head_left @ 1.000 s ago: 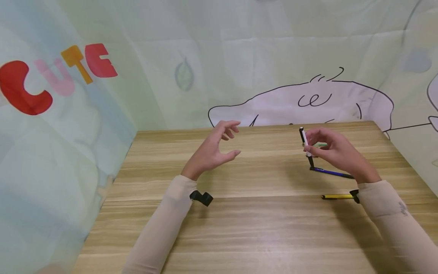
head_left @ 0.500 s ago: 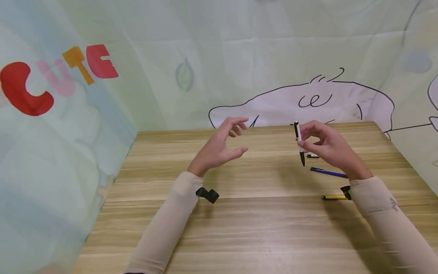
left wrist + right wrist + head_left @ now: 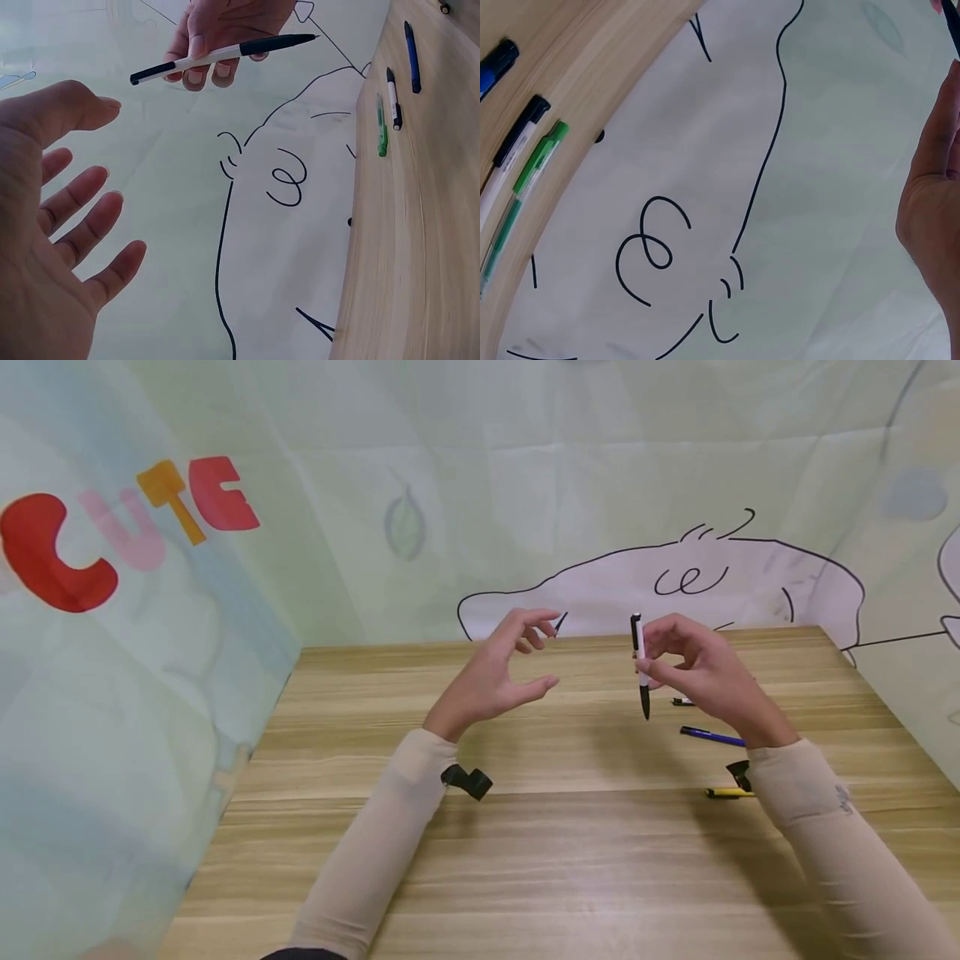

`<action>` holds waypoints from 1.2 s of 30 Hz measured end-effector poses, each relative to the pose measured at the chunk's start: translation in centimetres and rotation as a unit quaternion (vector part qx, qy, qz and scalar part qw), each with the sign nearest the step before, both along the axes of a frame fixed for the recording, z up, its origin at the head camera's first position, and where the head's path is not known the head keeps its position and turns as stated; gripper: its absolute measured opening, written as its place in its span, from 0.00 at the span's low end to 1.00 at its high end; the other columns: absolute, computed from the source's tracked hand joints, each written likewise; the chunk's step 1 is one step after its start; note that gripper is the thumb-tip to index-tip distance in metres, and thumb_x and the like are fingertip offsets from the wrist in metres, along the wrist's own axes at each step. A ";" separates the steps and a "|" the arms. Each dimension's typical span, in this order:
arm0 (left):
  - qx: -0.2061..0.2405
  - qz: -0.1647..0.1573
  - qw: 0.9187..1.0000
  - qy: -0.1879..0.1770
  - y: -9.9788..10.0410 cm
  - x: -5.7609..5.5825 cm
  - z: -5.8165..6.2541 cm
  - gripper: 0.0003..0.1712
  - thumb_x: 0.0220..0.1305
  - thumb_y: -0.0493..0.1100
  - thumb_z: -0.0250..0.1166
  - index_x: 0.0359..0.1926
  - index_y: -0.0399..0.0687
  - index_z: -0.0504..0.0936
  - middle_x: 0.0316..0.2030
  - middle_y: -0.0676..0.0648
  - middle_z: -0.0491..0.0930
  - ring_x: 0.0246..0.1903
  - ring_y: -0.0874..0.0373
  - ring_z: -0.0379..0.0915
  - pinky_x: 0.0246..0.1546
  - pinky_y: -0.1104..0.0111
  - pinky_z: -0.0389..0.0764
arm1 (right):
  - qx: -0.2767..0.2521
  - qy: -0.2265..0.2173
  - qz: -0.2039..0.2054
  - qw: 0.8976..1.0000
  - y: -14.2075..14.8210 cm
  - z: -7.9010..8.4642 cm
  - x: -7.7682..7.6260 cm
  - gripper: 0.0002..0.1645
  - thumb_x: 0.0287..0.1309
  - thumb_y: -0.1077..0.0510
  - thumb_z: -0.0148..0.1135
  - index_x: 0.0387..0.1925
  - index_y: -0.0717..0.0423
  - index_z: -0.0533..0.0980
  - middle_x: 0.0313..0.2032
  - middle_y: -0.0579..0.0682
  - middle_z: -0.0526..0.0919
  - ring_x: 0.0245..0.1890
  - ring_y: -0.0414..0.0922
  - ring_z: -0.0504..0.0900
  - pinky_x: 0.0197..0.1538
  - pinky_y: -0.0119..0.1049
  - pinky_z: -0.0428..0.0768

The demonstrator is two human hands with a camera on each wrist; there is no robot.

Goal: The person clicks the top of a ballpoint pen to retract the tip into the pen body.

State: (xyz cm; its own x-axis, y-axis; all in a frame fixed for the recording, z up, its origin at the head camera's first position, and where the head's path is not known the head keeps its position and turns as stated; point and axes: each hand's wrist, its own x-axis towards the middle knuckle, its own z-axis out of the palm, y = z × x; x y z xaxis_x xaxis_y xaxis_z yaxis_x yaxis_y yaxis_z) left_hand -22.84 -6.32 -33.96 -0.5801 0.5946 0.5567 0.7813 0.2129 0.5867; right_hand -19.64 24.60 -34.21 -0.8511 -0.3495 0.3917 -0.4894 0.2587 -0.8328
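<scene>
My right hand (image 3: 693, 664) pinches a white pen with black ends (image 3: 641, 664) between thumb and fingers, held upright above the table, its dark tip pointing down. In the left wrist view the same pen (image 3: 225, 56) lies across the right hand's fingertips. My left hand (image 3: 506, 672) is raised to the left of the pen, thumb and fingers spread apart with nothing between them. The left fingers (image 3: 82, 199) are bare in the left wrist view too. Only the edge of the right hand (image 3: 934, 180) shows in the right wrist view.
On the wooden table (image 3: 480, 860), a blue pen (image 3: 712, 736), a yellow pen (image 3: 727, 793), a white-and-black pen (image 3: 394, 97) and a green pen (image 3: 382, 127) lie at the right, partly under my right arm. A printed cloth (image 3: 480, 510) hangs behind the table.
My right hand has lifted the white pen and carried it left, away from the blue pen. The left hand has shifted right and slightly up, narrowing the gap between the hands.
</scene>
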 end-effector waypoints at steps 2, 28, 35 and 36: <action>0.001 -0.003 1.000 0.003 0.2 0.0 0.1 0.43 0.59 0.39 0.73 0.73 0.53 0.63 0.57 0.51 0.71 0.52 0.59 0.71 0.56 0.59 0.76 | -0.006 0.002 0.003 1.000 -0.3 0.0 0.0 0.15 0.64 0.68 0.65 0.50 0.62 0.74 0.38 0.56 0.81 0.36 0.46 0.84 0.36 0.37 0.87; 0.016 -0.022 0.999 0.023 3.0 0.0 0.9 0.44 0.58 0.39 0.74 0.72 0.48 0.62 0.57 0.47 0.72 0.52 0.52 0.72 0.56 0.62 0.76 | -0.078 -0.008 0.054 0.995 -2.8 0.6 -0.2 0.18 0.64 0.70 0.64 0.54 0.63 0.72 0.39 0.58 0.78 0.39 0.50 0.82 0.36 0.39 0.87; 0.035 -0.038 0.999 0.007 3.8 0.0 0.7 0.48 0.57 0.38 0.76 0.74 0.49 0.59 0.56 0.45 0.71 0.51 0.52 0.72 0.55 0.61 0.76 | -0.083 -0.007 0.059 0.995 -3.2 0.7 -0.2 0.20 0.64 0.70 0.64 0.55 0.61 0.71 0.40 0.58 0.78 0.41 0.49 0.82 0.36 0.39 0.88; 0.038 -0.041 0.998 0.005 3.9 0.0 0.7 0.49 0.56 0.38 0.76 0.74 0.49 0.59 0.55 0.45 0.71 0.50 0.52 0.72 0.55 0.61 0.76 | -0.087 -0.008 0.062 0.994 -3.2 0.7 -0.2 0.20 0.64 0.70 0.64 0.55 0.61 0.71 0.40 0.58 0.77 0.41 0.49 0.82 0.36 0.39 0.88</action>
State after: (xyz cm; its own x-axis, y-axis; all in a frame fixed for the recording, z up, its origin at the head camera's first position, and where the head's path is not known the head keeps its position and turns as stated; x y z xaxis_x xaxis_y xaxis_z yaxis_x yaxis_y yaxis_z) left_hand -22.86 -2.41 -33.31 -0.5244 0.5959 0.6082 0.8008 0.1024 0.5901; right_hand -19.85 21.38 -33.50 -0.8130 -0.3801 0.4411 -0.4941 0.0494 -0.8680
